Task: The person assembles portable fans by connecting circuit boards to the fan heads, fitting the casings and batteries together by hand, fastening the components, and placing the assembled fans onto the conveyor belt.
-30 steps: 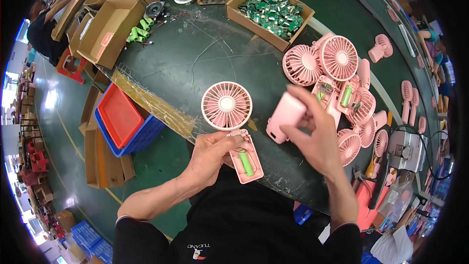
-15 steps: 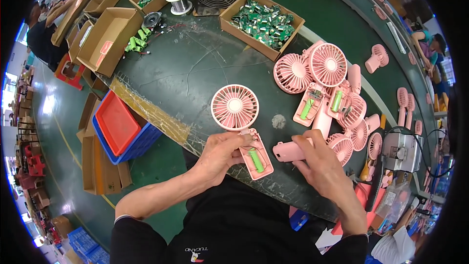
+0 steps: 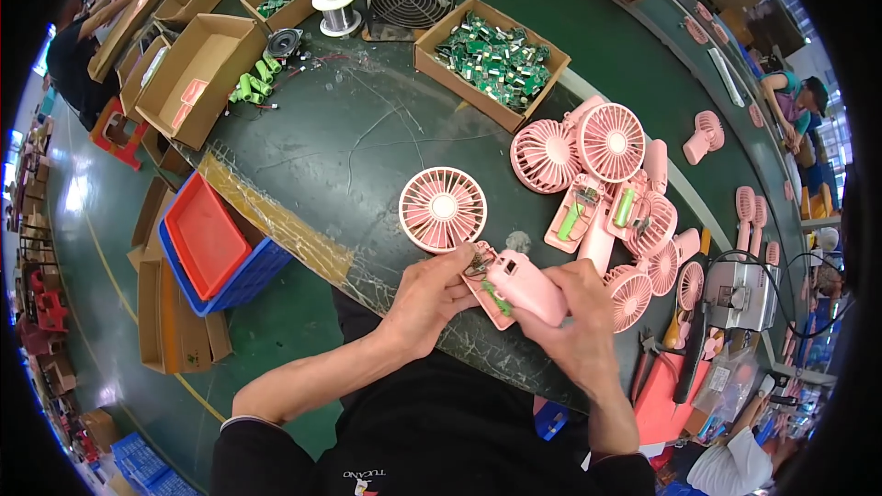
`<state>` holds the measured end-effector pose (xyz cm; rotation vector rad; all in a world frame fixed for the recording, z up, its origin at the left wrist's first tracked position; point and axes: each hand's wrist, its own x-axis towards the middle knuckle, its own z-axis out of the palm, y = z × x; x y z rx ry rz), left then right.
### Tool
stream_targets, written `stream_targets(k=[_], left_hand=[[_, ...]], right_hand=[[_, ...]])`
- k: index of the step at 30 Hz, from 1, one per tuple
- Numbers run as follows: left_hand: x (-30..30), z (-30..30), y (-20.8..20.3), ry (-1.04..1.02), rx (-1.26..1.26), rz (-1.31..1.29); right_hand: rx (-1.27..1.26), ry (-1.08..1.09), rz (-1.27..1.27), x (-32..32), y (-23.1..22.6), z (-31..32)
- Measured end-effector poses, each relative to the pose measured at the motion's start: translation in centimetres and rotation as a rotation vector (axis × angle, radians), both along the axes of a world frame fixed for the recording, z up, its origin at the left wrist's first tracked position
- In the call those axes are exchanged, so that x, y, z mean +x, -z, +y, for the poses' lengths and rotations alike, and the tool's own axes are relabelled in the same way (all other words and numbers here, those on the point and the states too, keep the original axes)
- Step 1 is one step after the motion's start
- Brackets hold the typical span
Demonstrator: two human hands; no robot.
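In the head view, a worker's left hand (image 3: pixel 430 298) pinches the opened handle (image 3: pixel 503 320) of a pink fan (image 3: pixel 443 208) at center, while the right hand (image 3: pixel 579 308) grips a pink cover (image 3: pixel 530 289) over it, contact unclear. White lettering (image 3: pixel 365 474) marks a black shirt (image 3: pixel 432 432) near six o'clock; a taped table edge (image 3: pixel 276 213) runs at nine, green tabletop (image 3: pixel 308 133) stretching toward ten, piled pink fans (image 3: pixel 613 142) between two and four.

The bench (image 3: pixel 303 147) has a dark green, scratched surface, and along its worn edge runs a strip of yellowish-brown tape (image 3: pixel 276 218). Directly on the bench lie a heap of pink plastic handheld fans (image 3: pixel 650 225), a brown cardboard box (image 3: pixel 464 92) filled with green circuit boards (image 3: pixel 496 60), a white spool of silvery wire (image 3: pixel 339 20), several small green cylindrical batteries (image 3: pixel 253 87) and a black round speaker (image 3: pixel 285 42).
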<state>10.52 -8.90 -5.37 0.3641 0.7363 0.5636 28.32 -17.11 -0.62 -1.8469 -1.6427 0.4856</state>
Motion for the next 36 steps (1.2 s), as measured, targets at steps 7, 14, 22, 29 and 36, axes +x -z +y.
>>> stream_targets(k=[7,14,22,29,36], left_hand=[[0.4,-0.2,-0.2,-0.027,-0.02,-0.015],[0.2,0.0,-0.3,-0.014,0.021,0.003],[0.9,-0.1,-0.1,-0.054,-0.032,0.037],[1.1,-0.2,0.0,-0.06,-0.026,0.035],[1.2,-0.3,0.0,-0.08,-0.048,0.032]], right_hand=[[0.069,0.026,-0.113,0.4,0.2,0.9],[0.028,0.043,-0.09,0.3,0.1,0.6],[0.112,-0.002,-0.245,-1.8,0.8,1.3],[0.177,-0.019,-0.319,-2.5,1.5,1.2],[0.169,-0.018,-0.339,-2.8,1.6,1.4]])
